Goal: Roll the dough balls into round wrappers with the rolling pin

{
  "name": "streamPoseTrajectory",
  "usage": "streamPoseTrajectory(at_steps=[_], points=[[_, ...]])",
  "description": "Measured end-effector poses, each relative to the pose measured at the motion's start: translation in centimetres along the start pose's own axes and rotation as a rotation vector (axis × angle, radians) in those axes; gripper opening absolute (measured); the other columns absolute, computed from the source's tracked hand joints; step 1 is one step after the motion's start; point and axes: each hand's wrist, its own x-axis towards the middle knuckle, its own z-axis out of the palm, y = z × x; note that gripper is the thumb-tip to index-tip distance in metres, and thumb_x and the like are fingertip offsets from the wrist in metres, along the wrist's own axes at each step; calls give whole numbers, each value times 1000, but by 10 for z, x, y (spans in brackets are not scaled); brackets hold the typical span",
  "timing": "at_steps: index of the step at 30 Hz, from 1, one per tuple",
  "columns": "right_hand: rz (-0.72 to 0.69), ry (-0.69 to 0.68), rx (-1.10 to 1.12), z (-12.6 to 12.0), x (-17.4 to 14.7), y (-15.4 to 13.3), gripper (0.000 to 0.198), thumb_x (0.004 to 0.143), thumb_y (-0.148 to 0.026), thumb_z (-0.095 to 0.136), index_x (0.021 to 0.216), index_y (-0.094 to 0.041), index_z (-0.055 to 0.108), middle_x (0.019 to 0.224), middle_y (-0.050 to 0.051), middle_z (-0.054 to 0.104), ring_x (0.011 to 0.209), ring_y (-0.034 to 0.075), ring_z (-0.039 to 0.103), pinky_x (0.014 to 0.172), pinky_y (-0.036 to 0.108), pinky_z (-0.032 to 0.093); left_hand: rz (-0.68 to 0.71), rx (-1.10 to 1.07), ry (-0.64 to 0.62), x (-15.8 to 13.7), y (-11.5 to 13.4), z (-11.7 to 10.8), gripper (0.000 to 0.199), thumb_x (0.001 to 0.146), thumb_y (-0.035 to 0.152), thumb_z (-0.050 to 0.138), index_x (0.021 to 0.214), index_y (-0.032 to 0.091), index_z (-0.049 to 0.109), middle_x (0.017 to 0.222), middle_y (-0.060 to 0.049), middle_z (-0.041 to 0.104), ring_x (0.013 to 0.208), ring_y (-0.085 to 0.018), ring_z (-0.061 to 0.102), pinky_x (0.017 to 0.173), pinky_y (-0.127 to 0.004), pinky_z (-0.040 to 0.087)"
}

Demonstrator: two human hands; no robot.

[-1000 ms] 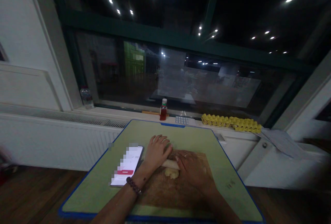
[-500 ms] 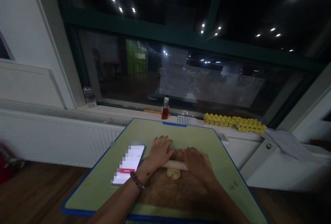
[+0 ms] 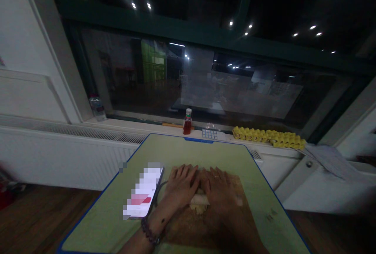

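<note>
A pale wooden rolling pin (image 3: 199, 199) lies crosswise over a brown wooden board (image 3: 185, 232), mostly hidden under my hands. My left hand (image 3: 182, 185) rests flat on the pin's left part, fingers stretched forward and slightly apart. On the right part lies my right hand (image 3: 219, 187), also flat with extended fingers. A lump of pale dough (image 3: 200, 209) shows between my wrists, just on the near side of the pin and touching it. A bead bracelet circles my left wrist.
The board lies on a green, blue-edged table (image 3: 164, 148). Left of it is a lit phone (image 3: 145, 191). Along the windowsill stand a red-liquid bottle (image 3: 187, 123), a yellow egg carton (image 3: 267, 136) and a clear bottle (image 3: 98, 108). A white radiator (image 3: 67, 156) runs below.
Both hands have moved toward me with the rolling pin, and they lie closer together, covering more of it. The dough looks flatter. The view has shifted slightly.
</note>
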Motion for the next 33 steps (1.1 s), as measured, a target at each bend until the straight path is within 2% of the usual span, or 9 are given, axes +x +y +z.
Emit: streamPoseTrajectory(at_steps=[2,5,10,15,20,24,29,31,33], points=[[-13,-34,0,-1,-8,-3,46,98,-23,29,139,-21,48,143,8,49,136,27,37,113,49,24,69,22,-26,-7,2,-1,41,96,24,35,133,31,52,143,-5,49,133,-28,41,107,-52,30],[-18,-46,6,-6,-20,-8,48,96,-22,31,144,-22,42,148,7,43,138,26,35,114,48,24,48,21,-36,-15,5,0,44,97,28,34,139,27,47,145,-8,47,134,-30,40,106,-54,32],[47,-3,24,-10,-34,-16,47,97,-23,31,141,-25,46,148,3,42,140,24,31,114,44,27,0,4,71,-24,7,7,47,100,37,30,143,26,41,147,-8,45,136,-29,37,109,-54,28],[45,68,19,0,-43,-17,46,97,-24,32,141,-25,45,149,2,40,141,25,28,115,44,27,0,6,90,-32,9,11,48,100,42,30,144,27,40,148,-6,44,138,-28,36,112,-53,25],[54,156,31,13,-53,-17,47,98,-30,33,144,-27,42,152,2,36,142,26,27,113,44,32,34,1,162,-40,10,10,48,99,45,31,144,29,40,146,-4,47,136,-26,38,113,-52,24],[56,162,32,16,-58,-18,48,98,-34,33,146,-29,37,155,2,30,142,26,25,112,45,34,52,-13,191,-45,11,8,51,98,47,34,145,28,39,146,-5,47,135,-26,39,113,-51,26],[-35,143,51,7,-71,-6,59,96,-45,37,151,-26,25,158,6,19,142,27,25,108,45,38,128,-38,241,-53,8,0,62,96,48,39,151,24,23,152,-6,37,139,-26,31,116,-50,21],[-113,123,63,6,-79,2,67,93,-48,45,152,-30,19,159,5,17,142,27,26,105,45,41,174,-65,250,-58,4,-6,61,96,45,41,151,26,23,152,-5,38,138,-25,31,115,-47,23],[-195,93,64,8,-87,9,66,91,-45,50,150,-33,24,158,2,21,142,27,26,108,44,39,184,-95,253,-64,-1,-12,57,96,41,43,149,28,27,150,-4,39,136,-24,34,113,-44,27]])
